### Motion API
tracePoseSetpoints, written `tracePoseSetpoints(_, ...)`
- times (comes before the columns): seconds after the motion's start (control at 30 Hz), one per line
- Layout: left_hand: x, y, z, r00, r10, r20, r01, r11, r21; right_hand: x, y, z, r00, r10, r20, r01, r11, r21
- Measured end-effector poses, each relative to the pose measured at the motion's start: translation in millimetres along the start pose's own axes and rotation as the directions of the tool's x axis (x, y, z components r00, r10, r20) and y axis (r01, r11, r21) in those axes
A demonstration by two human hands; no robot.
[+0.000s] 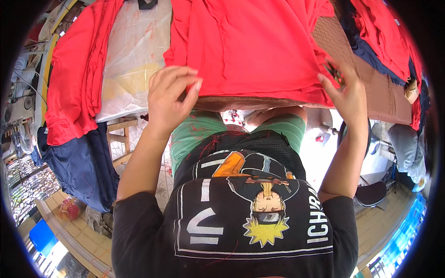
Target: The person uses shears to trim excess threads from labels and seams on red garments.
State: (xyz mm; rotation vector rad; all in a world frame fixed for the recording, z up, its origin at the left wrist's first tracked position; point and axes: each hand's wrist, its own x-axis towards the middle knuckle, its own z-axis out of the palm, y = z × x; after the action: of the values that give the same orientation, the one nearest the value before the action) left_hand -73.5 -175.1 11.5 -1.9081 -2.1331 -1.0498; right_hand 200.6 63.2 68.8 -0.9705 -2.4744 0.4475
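A bright red garment (259,51) lies spread over the table in front of me, its lower hem along the near edge. My left hand (171,97) hovers at the garment's near left corner, fingers loosely bent and thumb apart, with nothing in it. At the near right corner is my right hand (347,92), its thumb by the red cloth. A small dark metallic tool (334,73) shows between its thumb and fingers; its kind is too small and blurred to tell.
Red cloth (79,69) hangs over the left side, with dark blue cloth (83,162) below. More red garments (382,37) lie at the far right on brown cardboard (382,92). Clear plastic sheeting (130,60) covers the surface at left. A wooden stool (121,139) stands beneath.
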Motion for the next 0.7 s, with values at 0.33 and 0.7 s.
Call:
tracePoseSetpoints(0.33, 70, 8, 75, 0.997, 0.019, 0.069, -0.023, 0.998, 0.052, 26, -40, 103, 0.974, -0.161, 0.157, 0.086, 0.912, 0.401)
tracePoseSetpoints(0.7, 62, 19, 63, 0.952, -0.216, 0.218, 0.264, 0.938, -0.223, 15, -37, 109, 0.970, -0.224, 0.091, 0.205, 0.962, 0.179)
